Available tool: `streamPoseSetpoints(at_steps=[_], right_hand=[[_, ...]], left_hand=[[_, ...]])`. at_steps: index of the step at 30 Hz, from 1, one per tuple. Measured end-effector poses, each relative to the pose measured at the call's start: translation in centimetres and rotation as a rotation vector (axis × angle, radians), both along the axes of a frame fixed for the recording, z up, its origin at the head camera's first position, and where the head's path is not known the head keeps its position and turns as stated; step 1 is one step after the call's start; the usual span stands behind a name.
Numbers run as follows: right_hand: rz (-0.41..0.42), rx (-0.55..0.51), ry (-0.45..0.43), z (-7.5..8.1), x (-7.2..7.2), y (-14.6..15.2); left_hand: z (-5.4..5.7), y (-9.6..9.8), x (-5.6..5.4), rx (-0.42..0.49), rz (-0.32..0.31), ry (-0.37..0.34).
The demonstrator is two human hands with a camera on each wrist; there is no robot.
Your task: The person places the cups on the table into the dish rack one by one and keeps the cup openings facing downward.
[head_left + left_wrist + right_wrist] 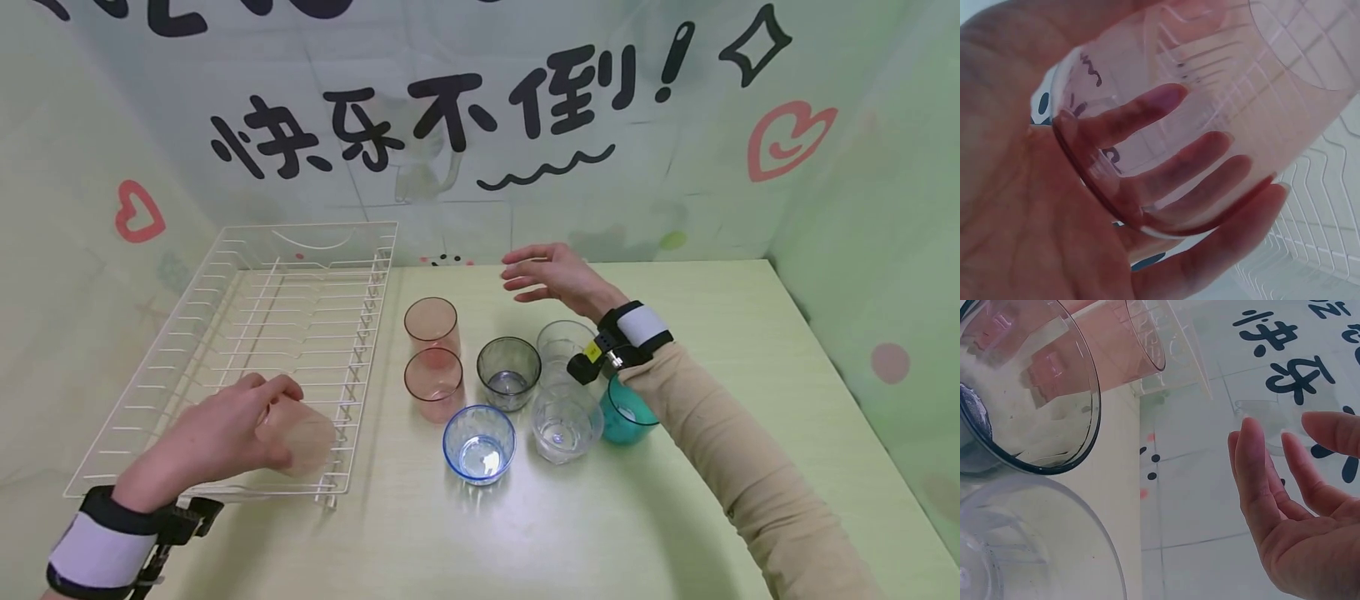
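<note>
My left hand (217,433) grips a pink glass (303,437) over the front of the white wire rack (258,333). In the left wrist view the fingers wrap round that pink glass (1210,112), tilted, and show through its wall. My right hand (558,277) hangs in the air behind the glasses with nothing in it, fingers loosely bent. Below and in front of it stand a grey glass (508,373), two clear glasses, the front one (566,425) fully seen, and a teal glass (628,412) partly hidden by the right forearm.
Two more pink glasses, the front one (435,383) and the back one (432,323), stand right of the rack. A blue-rimmed glass (480,446) is nearest the front. The pale table (750,333) meets a printed cloth wall (450,217) at the back.
</note>
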State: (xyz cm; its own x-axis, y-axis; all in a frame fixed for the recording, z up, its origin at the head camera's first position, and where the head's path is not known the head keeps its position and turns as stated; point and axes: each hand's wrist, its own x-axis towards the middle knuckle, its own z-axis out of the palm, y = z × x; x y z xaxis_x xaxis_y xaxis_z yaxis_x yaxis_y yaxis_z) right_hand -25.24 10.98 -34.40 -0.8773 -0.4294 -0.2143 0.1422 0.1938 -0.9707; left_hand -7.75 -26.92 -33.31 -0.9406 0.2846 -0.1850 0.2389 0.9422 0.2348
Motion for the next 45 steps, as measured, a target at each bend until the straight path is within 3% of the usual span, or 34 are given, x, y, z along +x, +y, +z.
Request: streamPoseSetpoints(at_steps=[8,26,45], right_hand=[[-0.002,0.000,-0.003,-0.1,0.0,-0.1],[-0.006,0.003,-0.013,0.0,0.1,-0.3],[-0.016,0.026,-0.017,-0.2,-0.1,0.0]], left_hand=[[-0.3,0.0,0.5,-0.013,0.008,-0.030],[-1.2,0.8,1.1,-0.038,0.001,0.002],[-1.4,1.4,1.5,-0.091,-0.014,0.042]])
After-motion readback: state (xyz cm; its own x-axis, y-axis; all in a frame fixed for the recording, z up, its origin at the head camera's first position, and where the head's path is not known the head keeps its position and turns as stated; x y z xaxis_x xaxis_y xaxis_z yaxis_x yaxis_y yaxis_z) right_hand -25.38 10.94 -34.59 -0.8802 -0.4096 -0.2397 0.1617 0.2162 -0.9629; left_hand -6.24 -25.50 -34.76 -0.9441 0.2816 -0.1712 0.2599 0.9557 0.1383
